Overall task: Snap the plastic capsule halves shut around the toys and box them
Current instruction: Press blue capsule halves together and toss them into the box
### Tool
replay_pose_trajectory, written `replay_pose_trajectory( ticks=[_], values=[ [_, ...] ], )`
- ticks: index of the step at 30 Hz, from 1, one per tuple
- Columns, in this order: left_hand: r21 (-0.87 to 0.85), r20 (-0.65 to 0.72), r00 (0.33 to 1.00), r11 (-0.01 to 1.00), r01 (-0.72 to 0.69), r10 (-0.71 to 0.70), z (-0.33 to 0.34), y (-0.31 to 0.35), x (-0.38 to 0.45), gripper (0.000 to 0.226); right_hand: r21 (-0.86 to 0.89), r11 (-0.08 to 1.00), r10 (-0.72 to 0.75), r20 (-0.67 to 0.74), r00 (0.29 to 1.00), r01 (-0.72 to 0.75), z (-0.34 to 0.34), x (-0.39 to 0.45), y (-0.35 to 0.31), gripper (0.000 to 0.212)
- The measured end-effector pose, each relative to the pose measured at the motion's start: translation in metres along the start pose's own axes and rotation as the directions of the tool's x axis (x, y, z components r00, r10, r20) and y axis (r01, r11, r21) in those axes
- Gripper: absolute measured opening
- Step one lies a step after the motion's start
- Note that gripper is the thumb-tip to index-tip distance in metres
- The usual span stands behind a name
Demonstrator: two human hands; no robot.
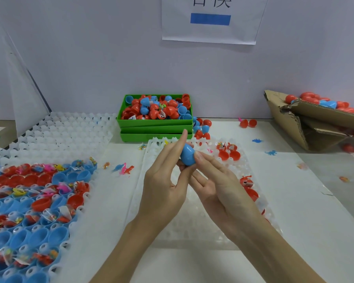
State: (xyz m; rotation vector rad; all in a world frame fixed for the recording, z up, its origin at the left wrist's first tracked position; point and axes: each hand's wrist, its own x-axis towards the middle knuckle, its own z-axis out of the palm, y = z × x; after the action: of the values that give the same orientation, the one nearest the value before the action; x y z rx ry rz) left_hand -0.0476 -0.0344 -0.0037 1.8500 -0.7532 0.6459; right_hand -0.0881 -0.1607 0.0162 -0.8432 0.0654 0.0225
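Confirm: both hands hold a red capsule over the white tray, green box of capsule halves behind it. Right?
Not quite. The capsule is blue, not red. The head view shows the left hand and right hand holding it over the white tray, with the green box of red and blue capsule halves behind it.

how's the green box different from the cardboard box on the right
The green box sits level at the back of the table; the cardboard box is tipped and torn. The green one is shallow, bright plastic; the cardboard one is brown with loose flaps. Both hold red and blue capsule pieces.
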Motion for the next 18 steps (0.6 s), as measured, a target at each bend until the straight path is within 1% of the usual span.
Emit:
replay_pose_trajectory(
  ticks=[3,6,9,13,15,18],
  values=[
    [-0.032,-0.008,0.999,0.998,0.053,-0.053,-0.008,0.000,0.003,0.061,0.016,1.000,0.016,0.100,0.995,-0.017,-0.002,0.000,-0.004,0.033],
    [-0.164,-0.012,0.992,0.979,0.121,-0.125,-0.017,0.003,0.005,0.060,-0.003,1.000,0.029,0.212,0.977,-0.029,-0.003,0.002,-0.007,0.038],
    [-0.248,-0.045,0.992,0.963,0.106,-0.120,-0.021,0.005,0.005,0.050,0.027,0.996,0.071,0.288,0.955,-0.083,-0.004,0.005,-0.009,0.041],
    [-0.243,-0.060,0.992,0.966,0.091,-0.109,-0.023,0.009,0.005,0.049,0.059,0.982,0.148,0.361,0.921,-0.181,-0.008,0.007,-0.006,0.042],
    [-0.244,-0.064,0.992,0.965,0.092,-0.110,-0.023,0.011,0.004,0.050,0.075,0.975,0.165,0.379,0.911,-0.208,-0.010,0.007,-0.004,0.045],
    [-0.242,-0.072,0.993,0.968,0.071,-0.091,-0.020,0.012,0.003,0.045,0.127,0.962,0.174,0.397,0.901,-0.242,-0.011,0.006,-0.002,0.041]
  ],
)
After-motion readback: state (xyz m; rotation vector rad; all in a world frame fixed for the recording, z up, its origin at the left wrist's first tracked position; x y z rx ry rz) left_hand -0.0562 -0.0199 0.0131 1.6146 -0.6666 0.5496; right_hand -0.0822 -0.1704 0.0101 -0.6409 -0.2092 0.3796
